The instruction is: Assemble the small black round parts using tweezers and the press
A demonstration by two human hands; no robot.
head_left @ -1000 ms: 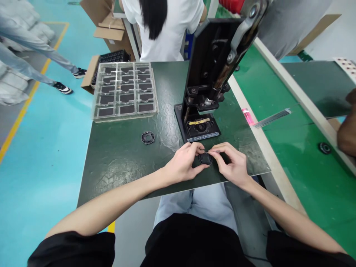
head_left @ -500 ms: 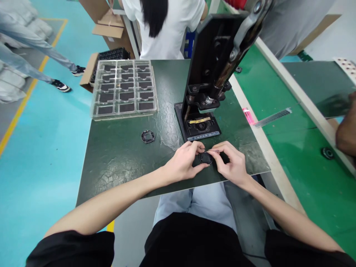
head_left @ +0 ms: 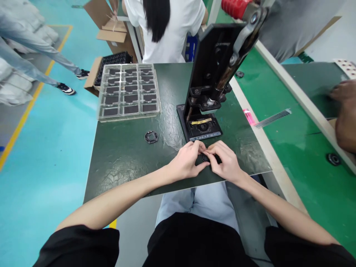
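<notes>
My left hand (head_left: 189,162) is closed around the left side of a round black plastic part (head_left: 205,157), thumb below and fingers above. My right hand (head_left: 226,162) pinches at the part's upper edge, its fingertips meeting those of the left. What sits between the right fingertips is hidden, and the fingers cover much of the part. Just beyond the hands stands a black hand press (head_left: 205,74) with a yellow strip (head_left: 201,121) across its base. A similar round black part (head_left: 151,137) lies on the green table (head_left: 119,148) to the left.
A clear compartment tray (head_left: 128,118) with dark pieces sits at the table's back left, beside a cardboard box (head_left: 93,76). To the right runs a green conveyor belt (head_left: 300,137) carrying round parts (head_left: 333,159). A co-worker in white (head_left: 172,33) sits ahead; another person's hand (head_left: 346,107) is at far right.
My right hand has shifted slightly left, its fingers now covering more of the round part. The view has moved a little. At far right, the other person's hand has come further into view.
</notes>
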